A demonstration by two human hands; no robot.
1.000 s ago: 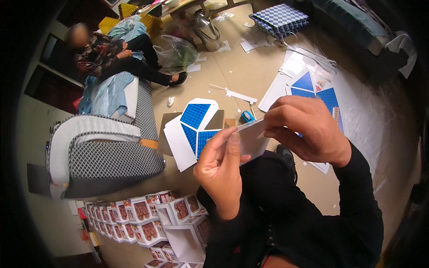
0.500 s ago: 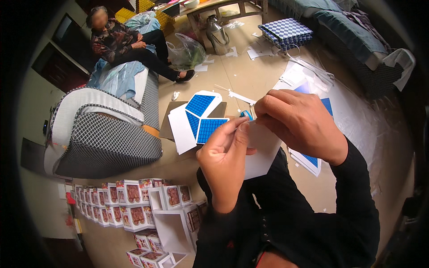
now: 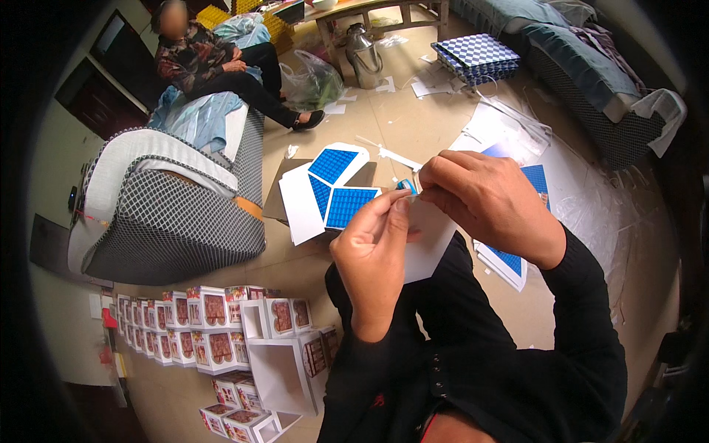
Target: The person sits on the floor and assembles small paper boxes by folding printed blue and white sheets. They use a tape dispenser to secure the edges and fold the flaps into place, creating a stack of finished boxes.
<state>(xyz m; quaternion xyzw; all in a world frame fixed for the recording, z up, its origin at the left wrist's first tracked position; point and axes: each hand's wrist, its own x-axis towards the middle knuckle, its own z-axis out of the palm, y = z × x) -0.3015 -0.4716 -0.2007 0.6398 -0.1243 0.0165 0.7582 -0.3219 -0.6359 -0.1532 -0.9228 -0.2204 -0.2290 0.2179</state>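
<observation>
My left hand (image 3: 375,255) pinches the top edge of a white card sheet (image 3: 425,255) between thumb and fingers, in front of my lap. My right hand (image 3: 493,205) is closed at the same edge, its fingertips pressed together close to my left thumb; what they grip is too small to make out. Just beyond the fingertips shows a small blue ring-shaped thing (image 3: 404,186), partly hidden. Past my left hand, white card cutouts with blue tile-patterned panels (image 3: 351,208) lie on a brown board (image 3: 276,193).
White boxes with printed windows (image 3: 221,348) stand in rows at lower left. A patterned sofa (image 3: 185,225) is at left, with a seated person (image 3: 214,66) beyond. More blue-panelled cards (image 3: 506,262) and clear plastic sheeting (image 3: 583,221) lie at right. A metal flask (image 3: 363,55) stands farther back.
Both hands remain together at the card's top edge, with only slight shifts. The card tilts a little differently, and the whole view has moved slightly.
</observation>
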